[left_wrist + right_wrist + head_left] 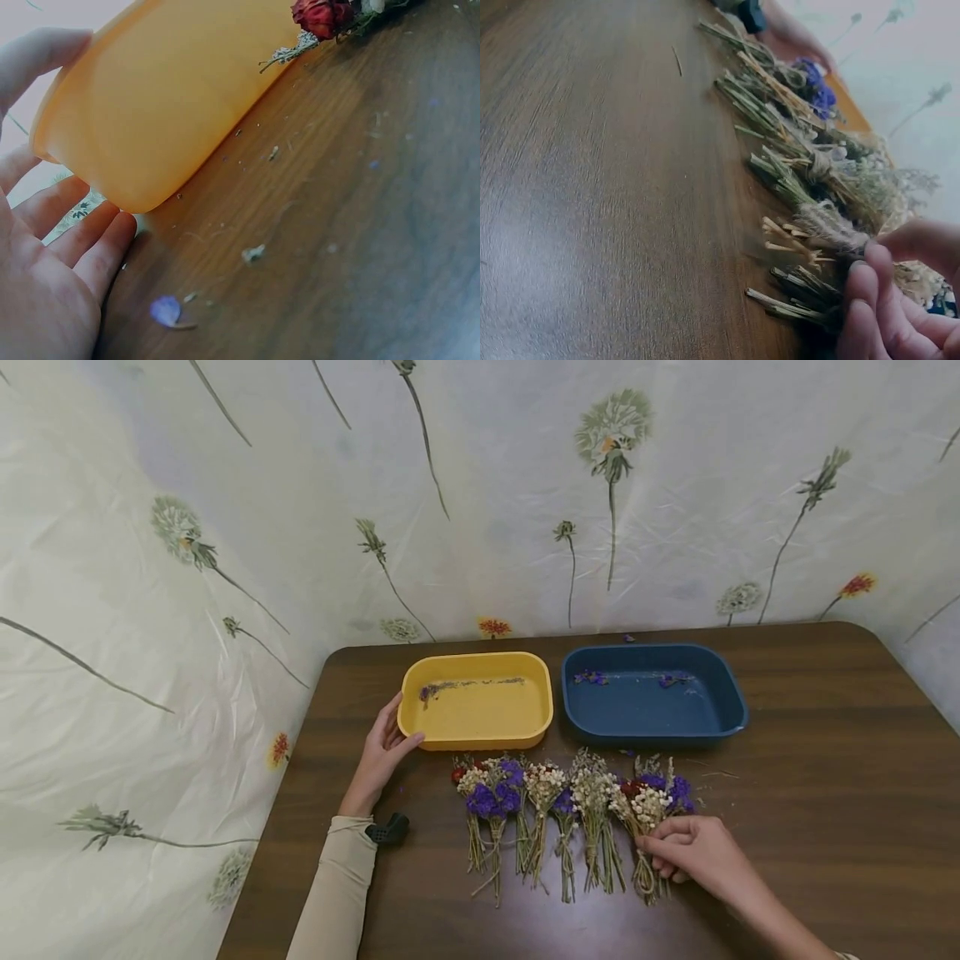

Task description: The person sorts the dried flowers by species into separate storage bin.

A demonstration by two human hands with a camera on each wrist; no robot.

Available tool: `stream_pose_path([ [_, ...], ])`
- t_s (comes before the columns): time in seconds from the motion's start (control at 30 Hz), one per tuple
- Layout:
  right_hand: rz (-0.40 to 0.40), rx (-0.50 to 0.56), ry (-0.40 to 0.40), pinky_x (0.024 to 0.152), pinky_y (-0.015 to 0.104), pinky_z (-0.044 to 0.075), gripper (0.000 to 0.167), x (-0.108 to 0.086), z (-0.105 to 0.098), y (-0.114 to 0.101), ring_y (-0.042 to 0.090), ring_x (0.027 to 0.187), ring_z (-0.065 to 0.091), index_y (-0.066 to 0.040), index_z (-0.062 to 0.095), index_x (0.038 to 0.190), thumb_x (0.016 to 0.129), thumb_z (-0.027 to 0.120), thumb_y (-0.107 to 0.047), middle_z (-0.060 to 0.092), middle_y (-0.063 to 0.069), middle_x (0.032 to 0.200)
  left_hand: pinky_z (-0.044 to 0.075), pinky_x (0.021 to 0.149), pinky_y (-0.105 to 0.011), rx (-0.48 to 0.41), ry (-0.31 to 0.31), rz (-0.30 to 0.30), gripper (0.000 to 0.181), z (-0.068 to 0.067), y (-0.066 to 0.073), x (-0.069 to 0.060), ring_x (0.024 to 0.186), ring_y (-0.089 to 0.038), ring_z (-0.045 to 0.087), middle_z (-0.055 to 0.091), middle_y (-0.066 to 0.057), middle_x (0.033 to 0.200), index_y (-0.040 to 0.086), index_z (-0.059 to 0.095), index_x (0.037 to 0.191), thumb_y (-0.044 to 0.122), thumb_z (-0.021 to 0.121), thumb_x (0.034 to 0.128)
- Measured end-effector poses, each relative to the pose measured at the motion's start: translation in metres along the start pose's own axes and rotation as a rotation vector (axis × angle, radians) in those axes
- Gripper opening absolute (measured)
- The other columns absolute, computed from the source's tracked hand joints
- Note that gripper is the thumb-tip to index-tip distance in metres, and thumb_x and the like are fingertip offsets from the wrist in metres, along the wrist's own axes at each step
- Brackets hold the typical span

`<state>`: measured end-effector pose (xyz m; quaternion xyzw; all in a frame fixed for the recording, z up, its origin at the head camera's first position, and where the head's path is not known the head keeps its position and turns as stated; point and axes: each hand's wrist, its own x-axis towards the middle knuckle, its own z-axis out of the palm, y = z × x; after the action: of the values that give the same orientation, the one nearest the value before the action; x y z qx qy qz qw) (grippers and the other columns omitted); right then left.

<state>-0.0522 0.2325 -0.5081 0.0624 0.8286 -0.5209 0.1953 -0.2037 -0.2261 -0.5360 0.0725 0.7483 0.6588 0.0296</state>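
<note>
Dried flower bunches [588, 793] lie in a row on a brown worktop [465, 931]

Farthest left, the left hand [378, 756] grips the near left corner of a yellow tray [483, 717] between thumb and fingers; small dried scraps [429, 693] lie inside. Just in front, the bunches rest side by side, purple, cream and red heads toward the trays. Farther right stands a blue tray [645, 708], holding purple bits [591, 677]. At right, the right hand [701, 853] pinches the stems of the rightmost bunch [645, 806]
</note>
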Motion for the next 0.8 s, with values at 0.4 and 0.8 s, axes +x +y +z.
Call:
stream_pose_path([
  [0.4, -0.109, -0.008, -0.02, 0.048, 0.03, 0.053, 0.027, -0.004, -0.007, -0.006, 0.01, 0.054, 0.058, 0.003, 0.071, 0.099, 0.096, 0.073, -0.024, 0.075, 0.002, 0.074, 0.03, 0.126, -0.054, -0.013, 0.001, -0.007, 0.075, 0.0, 0.0, 0.002, 0.154, -0.028, 0.037, 0.034, -0.004, 0.169, 0.027, 0.031, 0.163, 0.012, 0.069, 0.0995],
  [0.8, -0.36, 0.06, -0.084, 0.054, 0.035, 0.059, 0.015, -0.006, -0.012, -0.018, 0.016, 0.058, 0.067, 0.004, 0.068, 0.093, 0.099, 0.068, -0.01, 0.074, -0.001, 0.07, 0.032, 0.124, -0.055, -0.017, -0.001, -0.003, 0.075, 0.0, -0.001, 0.003, 0.152, -0.03, 0.04, 0.036, -0.005, 0.168, 0.027, 0.032, 0.163, 0.014, 0.07, 0.0993],
])
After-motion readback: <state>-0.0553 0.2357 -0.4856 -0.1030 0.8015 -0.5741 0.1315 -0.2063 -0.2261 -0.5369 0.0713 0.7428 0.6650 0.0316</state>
